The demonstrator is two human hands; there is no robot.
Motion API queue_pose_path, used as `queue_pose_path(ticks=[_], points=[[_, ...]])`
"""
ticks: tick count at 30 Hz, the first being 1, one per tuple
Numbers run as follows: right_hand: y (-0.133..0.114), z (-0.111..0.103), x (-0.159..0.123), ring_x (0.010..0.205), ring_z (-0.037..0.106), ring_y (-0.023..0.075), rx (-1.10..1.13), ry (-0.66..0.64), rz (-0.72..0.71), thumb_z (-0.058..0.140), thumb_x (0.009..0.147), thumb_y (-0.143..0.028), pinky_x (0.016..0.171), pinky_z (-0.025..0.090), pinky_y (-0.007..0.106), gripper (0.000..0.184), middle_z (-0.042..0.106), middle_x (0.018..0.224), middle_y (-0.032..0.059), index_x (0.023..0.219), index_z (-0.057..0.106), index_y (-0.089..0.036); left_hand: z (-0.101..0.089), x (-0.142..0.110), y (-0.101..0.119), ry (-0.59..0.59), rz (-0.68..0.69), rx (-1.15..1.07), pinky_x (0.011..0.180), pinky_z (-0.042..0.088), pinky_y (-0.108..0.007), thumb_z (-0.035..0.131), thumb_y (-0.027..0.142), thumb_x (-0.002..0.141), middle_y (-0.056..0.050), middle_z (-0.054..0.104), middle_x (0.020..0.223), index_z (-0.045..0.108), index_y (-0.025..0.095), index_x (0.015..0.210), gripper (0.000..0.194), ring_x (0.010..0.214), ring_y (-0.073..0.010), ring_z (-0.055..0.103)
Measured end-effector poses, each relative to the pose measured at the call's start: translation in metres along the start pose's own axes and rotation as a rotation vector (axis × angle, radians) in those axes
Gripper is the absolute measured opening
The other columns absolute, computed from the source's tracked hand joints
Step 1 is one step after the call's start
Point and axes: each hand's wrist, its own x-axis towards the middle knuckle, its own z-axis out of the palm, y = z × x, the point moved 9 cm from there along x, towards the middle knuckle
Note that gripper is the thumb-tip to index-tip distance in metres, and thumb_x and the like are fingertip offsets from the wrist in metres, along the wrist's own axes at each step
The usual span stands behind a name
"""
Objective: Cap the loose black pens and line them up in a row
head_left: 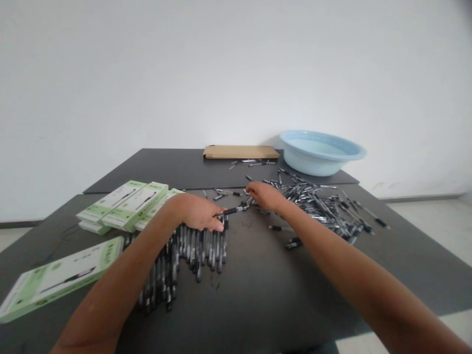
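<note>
My left hand (pixel 201 212) is closed on a black-gripped pen (pixel 231 211), which points right toward the other hand. Beneath this hand lies a row of clear pens with black grips (pixel 199 246), set roughly side by side. My right hand (pixel 264 194) reaches to the left edge of a loose heap of pens (pixel 317 209), its fingers curled in a pinch. Pen ends (pixel 249 201) show just under those fingertips; the exact hold is partly hidden. The left forearm covers part of the pen row.
Several green-and-white pen boxes (pixel 125 202) are stacked at left, with one box (pixel 66 275) lying nearer. A light blue basin (pixel 320 164) stands at back right. Flat brown cardboard (pixel 241 152) lies by the wall, with scattered pens (pixel 254 162) before it on the dark table (pixel 258 305).
</note>
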Motion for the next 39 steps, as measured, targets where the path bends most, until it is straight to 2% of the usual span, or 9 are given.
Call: queue_pose_path(ticks=[4,8,11,16,24,27,34,39], points=[[0.035,-0.024,-0.021,0.091,0.059,0.0182,0.01,0.106,0.144,0.04,0.092,-0.021,0.077,0.039,0.025,0.025,0.067,0.1,0.0081,0.107,0.059,-0.017,0.004,0.003,-0.001,-0.031,0.0,-0.018,0.063,0.044,-0.025,0.044,0.035,0.09,-0.01,0.071,0.1,0.058,0.012,0.12,0.04,0.079,-0.0207,0.064],[0.055,-0.021,-0.044,0.084,0.06,0.0179,0.01,0.094,0.233,0.044,0.089,-0.021,0.071,0.038,0.024,0.02,0.068,0.092,0.0069,0.097,0.062,-0.017,0.006,0.007,-0.001,-0.05,-0.015,-0.004,0.062,0.044,-0.024,0.044,0.034,0.09,-0.009,0.072,0.094,0.062,0.013,0.111,0.035,0.077,-0.0199,0.063],[0.054,-0.009,-0.054,0.081,0.061,0.0173,0.012,0.038,0.237,0.05,0.086,-0.024,0.07,0.037,0.023,0.015,0.069,0.088,0.0051,0.088,0.064,-0.019,0.006,0.008,0.001,-0.051,0.001,-0.003,0.06,0.043,-0.023,0.043,0.036,0.091,-0.008,0.072,0.089,0.063,0.014,0.105,0.033,0.074,-0.0188,0.063],[0.057,-0.004,-0.058,0.085,0.06,0.019,-0.009,0.01,0.286,0.049,0.087,-0.025,0.07,0.036,0.025,0.016,0.069,0.092,0.0064,0.091,0.064,-0.02,0.008,0.01,0.002,-0.063,0.013,-0.019,0.059,0.043,-0.023,0.043,0.034,0.091,-0.006,0.073,0.088,0.062,0.015,0.106,0.031,0.072,-0.0177,0.063],[0.057,0.005,-0.051,0.092,0.061,0.0208,-0.043,-0.016,0.333,0.047,0.088,-0.027,0.075,0.038,0.026,0.019,0.069,0.1,0.0078,0.097,0.063,-0.02,0.009,0.012,0.004,-0.074,0.006,0.019,0.069,0.045,-0.023,0.044,0.034,0.093,-0.007,0.07,0.109,0.05,0.016,0.129,0.042,0.091,-0.0197,0.064],[0.054,0.005,-0.047,0.094,0.06,0.0217,-0.058,-0.013,0.339,0.045,0.09,-0.028,0.075,0.039,0.027,0.022,0.068,0.103,0.0082,0.101,0.062,-0.021,0.008,0.011,0.002,-0.07,-0.005,0.036,0.074,0.045,-0.024,0.044,0.035,0.093,-0.009,0.068,0.115,0.049,0.015,0.131,0.043,0.097,-0.0209,0.063],[0.046,0.009,-0.034,0.091,0.061,0.0214,-0.075,-0.061,0.293,0.048,0.088,-0.025,0.076,0.04,0.027,0.018,0.068,0.097,0.0088,0.093,0.064,-0.019,0.006,0.009,-0.003,-0.051,-0.03,0.046,0.075,0.046,-0.025,0.045,0.035,0.093,-0.01,0.067,0.118,0.052,0.015,0.129,0.042,0.098,-0.0219,0.063],[0.038,0.017,-0.034,0.093,0.061,0.0216,-0.07,-0.088,0.256,0.05,0.086,-0.025,0.076,0.041,0.028,0.017,0.068,0.101,0.0085,0.095,0.064,-0.02,0.006,0.01,-0.004,-0.038,-0.002,0.016,0.075,0.045,-0.025,0.045,0.035,0.092,-0.01,0.067,0.117,0.05,0.016,0.13,0.043,0.098,-0.0219,0.063]])
